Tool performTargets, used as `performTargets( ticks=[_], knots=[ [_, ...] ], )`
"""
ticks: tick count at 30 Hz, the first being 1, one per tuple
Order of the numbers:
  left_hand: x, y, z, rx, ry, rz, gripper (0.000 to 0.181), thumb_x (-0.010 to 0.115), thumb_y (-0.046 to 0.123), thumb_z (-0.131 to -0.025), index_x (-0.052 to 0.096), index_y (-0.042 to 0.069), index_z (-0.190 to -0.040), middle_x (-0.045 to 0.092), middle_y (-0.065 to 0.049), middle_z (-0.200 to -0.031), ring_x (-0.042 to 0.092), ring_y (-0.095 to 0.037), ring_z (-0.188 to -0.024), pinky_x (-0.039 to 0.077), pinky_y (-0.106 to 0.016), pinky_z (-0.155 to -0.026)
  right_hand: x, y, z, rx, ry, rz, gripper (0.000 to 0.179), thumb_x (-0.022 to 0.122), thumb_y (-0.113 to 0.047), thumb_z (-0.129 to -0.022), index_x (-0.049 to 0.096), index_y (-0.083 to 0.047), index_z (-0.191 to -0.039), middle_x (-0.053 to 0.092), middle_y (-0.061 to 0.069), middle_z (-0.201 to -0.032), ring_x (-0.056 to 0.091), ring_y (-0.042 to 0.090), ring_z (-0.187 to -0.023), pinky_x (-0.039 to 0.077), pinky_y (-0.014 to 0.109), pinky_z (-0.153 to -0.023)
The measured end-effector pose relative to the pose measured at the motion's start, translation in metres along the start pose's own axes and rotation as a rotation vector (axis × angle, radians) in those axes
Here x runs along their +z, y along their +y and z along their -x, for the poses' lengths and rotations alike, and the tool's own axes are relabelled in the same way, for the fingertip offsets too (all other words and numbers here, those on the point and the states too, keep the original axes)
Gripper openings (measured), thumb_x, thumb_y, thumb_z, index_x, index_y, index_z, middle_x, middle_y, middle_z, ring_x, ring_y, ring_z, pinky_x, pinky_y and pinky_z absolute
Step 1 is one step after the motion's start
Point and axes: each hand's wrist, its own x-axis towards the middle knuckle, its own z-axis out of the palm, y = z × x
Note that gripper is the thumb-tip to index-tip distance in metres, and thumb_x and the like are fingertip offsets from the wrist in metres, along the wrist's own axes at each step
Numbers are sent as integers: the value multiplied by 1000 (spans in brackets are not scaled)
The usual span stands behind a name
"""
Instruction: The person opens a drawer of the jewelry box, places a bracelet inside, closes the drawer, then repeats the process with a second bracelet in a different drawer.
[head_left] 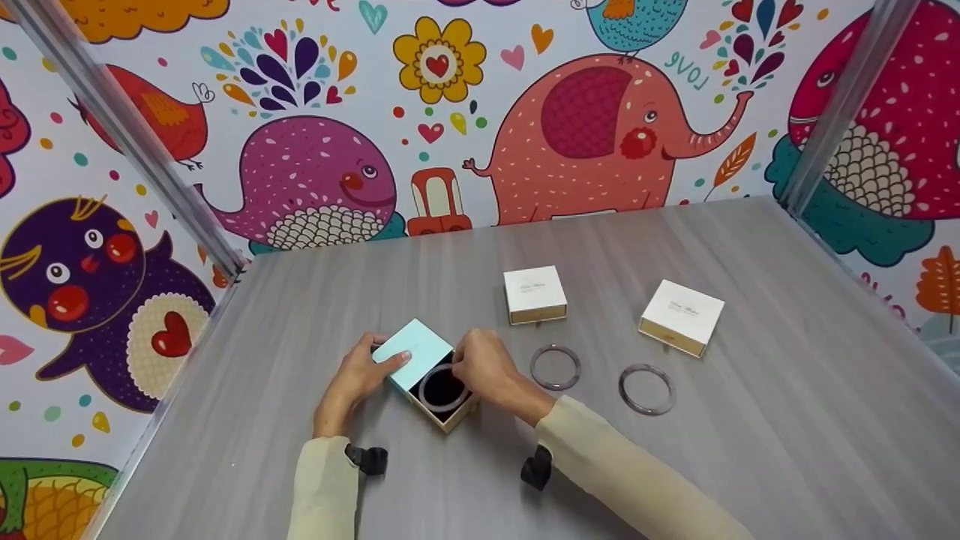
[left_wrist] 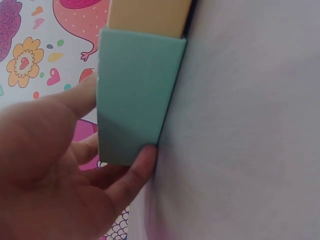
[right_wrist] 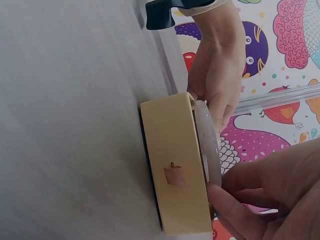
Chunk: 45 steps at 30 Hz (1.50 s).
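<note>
A turquoise sleeve box (head_left: 412,352) stands partly slid open on the table, its cream drawer (right_wrist: 172,165) exposed toward the person. My left hand (head_left: 360,375) grips the sleeve, thumb on top and fingers along its sides, as the left wrist view shows on the turquoise end (left_wrist: 137,95). With fingertips, my right hand (head_left: 484,365) pinches a pale translucent bangle (right_wrist: 208,142) at the drawer's top. In the right wrist view the bangle tilts slightly above the drawer rim. Black lining shows inside the ring. A small ribbon tab (right_wrist: 174,175) hangs on the drawer front.
Two white-topped boxes stand farther back, one in the middle (head_left: 535,291) and one to the right (head_left: 682,315). Before them lie two greyish bangles, a nearer-left one (head_left: 534,367) and a right one (head_left: 622,386). Cartoon-printed walls (head_left: 337,165) and metal posts (head_left: 135,142) border the table.
</note>
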Motion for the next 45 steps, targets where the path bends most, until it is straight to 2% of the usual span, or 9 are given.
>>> performTargets(
  ticks=[2,5,10,14,19,26,32,45],
  knots=[
    [0,0,0,-7,-3,-4,55,68,33,-96,48,0,-135,53,-25,-142,48,-37,-131,34,-57,-112,1,0,-1,1,4,6,37,60,12,-77,54,-9,-47,38,-10,-50,34,5,-49,25,18,-43],
    [-1,0,0,-11,-8,-14,58,67,35,-96,47,0,-137,51,-26,-144,48,-37,-132,35,-57,-111,4,0,-1,0,24,22,35,60,12,-78,59,-8,-49,44,-9,-51,36,5,-49,27,18,-43],
    [0,0,0,-8,-8,-15,55,67,34,-96,48,0,-136,53,-25,-143,50,-36,-128,37,-55,-108,7,-1,-1,3,59,43,24,65,8,-82,73,-1,-61,69,2,-62,48,5,-54,37,18,-47],
    [0,0,-1,-1,-9,-7,53,67,32,-97,48,-1,-135,52,-25,-143,51,-36,-127,38,-54,-107,8,-1,-2,14,66,46,19,68,5,-84,75,1,-68,74,9,-70,56,6,-57,42,18,-49],
    [0,-1,-1,0,-9,-10,56,66,31,-97,46,-2,-138,50,-27,-145,48,-39,-132,37,-56,-109,10,-1,-3,19,75,80,25,66,6,-82,71,-2,-59,65,0,-59,43,6,-52,36,19,-47],
    [1,-2,0,4,2,-6,54,67,30,-97,48,-2,-136,52,-26,-142,50,-37,-129,37,-55,-109,12,0,-7,64,75,118,27,65,7,-80,67,-5,-56,61,-3,-57,43,6,-53,37,20,-49],
    [1,-1,-2,9,1,-4,52,68,29,-96,49,-1,-134,52,-26,-142,51,-37,-126,38,-53,-107,14,1,-6,68,97,129,32,66,7,-79,60,-9,-51,51,-7,-53,41,7,-54,36,21,-50],
    [0,-1,-1,11,5,-9,54,68,32,-96,49,-2,-134,54,-26,-140,53,-35,-124,39,-53,-107,14,5,-5,61,117,136,49,63,7,-77,34,-21,-47,31,-11,-50,31,8,-52,25,22,-46]
  ],
)
